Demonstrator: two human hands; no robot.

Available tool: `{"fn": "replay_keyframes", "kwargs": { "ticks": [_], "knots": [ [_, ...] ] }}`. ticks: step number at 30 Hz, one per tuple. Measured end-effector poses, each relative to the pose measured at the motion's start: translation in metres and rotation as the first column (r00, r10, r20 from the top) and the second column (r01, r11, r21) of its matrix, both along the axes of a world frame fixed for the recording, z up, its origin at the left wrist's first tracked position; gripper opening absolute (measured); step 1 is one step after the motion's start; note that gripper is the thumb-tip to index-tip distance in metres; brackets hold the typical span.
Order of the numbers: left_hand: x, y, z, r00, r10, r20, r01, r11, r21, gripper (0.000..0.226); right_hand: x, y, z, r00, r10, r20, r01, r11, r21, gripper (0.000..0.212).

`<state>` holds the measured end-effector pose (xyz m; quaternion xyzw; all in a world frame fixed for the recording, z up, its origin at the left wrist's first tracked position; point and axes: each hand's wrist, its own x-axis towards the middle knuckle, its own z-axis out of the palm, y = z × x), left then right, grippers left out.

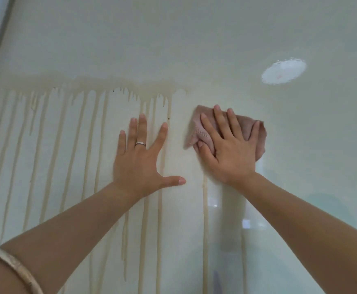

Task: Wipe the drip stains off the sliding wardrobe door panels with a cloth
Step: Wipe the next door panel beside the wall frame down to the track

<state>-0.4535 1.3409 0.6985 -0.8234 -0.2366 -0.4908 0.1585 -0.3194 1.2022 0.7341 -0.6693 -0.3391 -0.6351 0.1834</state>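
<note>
My right hand [230,149] presses the cloth [198,132] flat on the door panel [194,39], fingers straight; left hand [140,158] braces, fingers spread, holding nothing. Best to work leftward w/ firm overlapping strokes across the drip stains [67,128].

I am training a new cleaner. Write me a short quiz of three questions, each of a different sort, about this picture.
1. True or false: the left hand holds the cloth.
2. Which side of the door panel has most drip stains? A) left B) right
3. Fill in: the right hand presses the pink ____ flat on the panel.

Key: 1 false, it lies bare on the panel, fingers spread. 2 A. 3 cloth.
</note>
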Motion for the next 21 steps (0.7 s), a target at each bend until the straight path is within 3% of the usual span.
{"fn": "replay_keyframes", "kwargs": {
  "ticks": [4,9,11,13,14,16,17,19,21],
  "knots": [
    [-0.030,0.035,0.032,0.998,-0.003,0.057,0.013,0.984,-0.178,0.132,-0.004,0.042,0.047,0.996,0.072,-0.061,-0.069,0.996,0.051,0.076],
    [-0.027,0.049,0.038,0.991,-0.088,0.097,0.101,0.984,-0.148,0.137,-0.009,0.081,0.095,0.999,-0.041,-0.008,0.042,0.996,0.078,0.072],
    [-0.027,0.048,0.038,0.990,-0.086,0.108,0.099,0.987,-0.130,0.139,-0.020,0.073,0.087,1.000,-0.009,-0.004,0.009,0.989,0.145,0.063],
    [-0.031,0.050,0.037,0.990,-0.087,0.108,0.101,0.985,-0.139,0.135,-0.026,0.070,0.058,0.996,0.054,0.070,-0.057,0.997,0.047,0.057],
    [-0.033,0.049,0.038,0.991,-0.085,0.099,0.099,0.985,-0.141,0.133,-0.027,0.066,0.040,0.987,0.101,0.124,-0.090,0.992,-0.089,0.053],
    [-0.034,0.049,0.038,0.993,-0.086,0.075,0.096,0.985,-0.145,0.131,-0.025,0.058,0.023,0.956,0.143,0.257,-0.062,0.952,-0.299,0.049],
    [-0.035,0.051,0.039,0.994,-0.083,0.069,0.092,0.985,-0.144,0.131,-0.023,0.054,0.031,0.939,0.158,0.305,-0.055,0.945,-0.321,0.052],
    [-0.034,0.052,0.040,0.996,-0.070,0.057,0.077,0.987,-0.144,0.129,-0.022,0.051,0.058,0.965,0.115,0.236,-0.057,0.969,-0.239,0.066],
    [-0.031,0.055,0.039,0.995,-0.070,0.068,0.078,0.988,-0.131,0.129,-0.025,0.060,0.075,0.996,0.055,0.067,-0.051,0.997,-0.056,0.078]
  ]
}}
